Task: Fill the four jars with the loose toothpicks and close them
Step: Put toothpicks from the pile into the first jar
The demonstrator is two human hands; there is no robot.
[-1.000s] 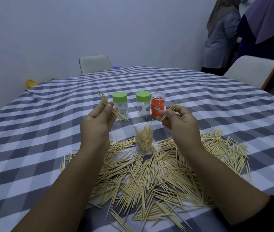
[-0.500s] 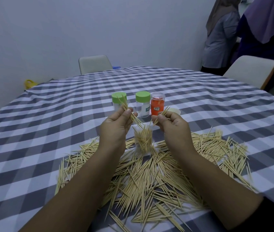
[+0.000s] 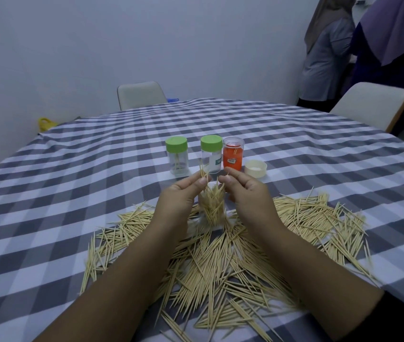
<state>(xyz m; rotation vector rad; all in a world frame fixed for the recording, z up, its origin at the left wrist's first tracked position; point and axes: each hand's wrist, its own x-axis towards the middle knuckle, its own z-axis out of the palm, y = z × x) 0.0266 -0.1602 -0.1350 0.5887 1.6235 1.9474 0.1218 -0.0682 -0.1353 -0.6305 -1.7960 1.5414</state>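
Note:
An open clear jar (image 3: 212, 206), packed with upright toothpicks, stands between my hands amid the loose toothpick pile (image 3: 220, 257). My left hand (image 3: 183, 193) pinches a small bunch of toothpicks (image 3: 30, 172) just above the jar's mouth. My right hand (image 3: 248, 193) hovers right of the mouth with fingertips pinched together; a toothpick tip shows above them. Behind stand two green-lidded clear jars (image 3: 176, 155) (image 3: 211, 154) and an orange jar with a clear lid (image 3: 233, 156). A loose white lid (image 3: 255, 168) lies to the right of the orange jar.
A grey-and-white checked cloth (image 3: 72, 183) covers the table. Chairs stand at the far side (image 3: 141, 95) and far right (image 3: 369, 104). Two people (image 3: 329, 50) stand at the back right. A yellow object (image 3: 46, 124) sits near the wall at left.
Both hands moved inward and down from apart to just above the open jar. The left hand's bunch now points into the jar's mouth.

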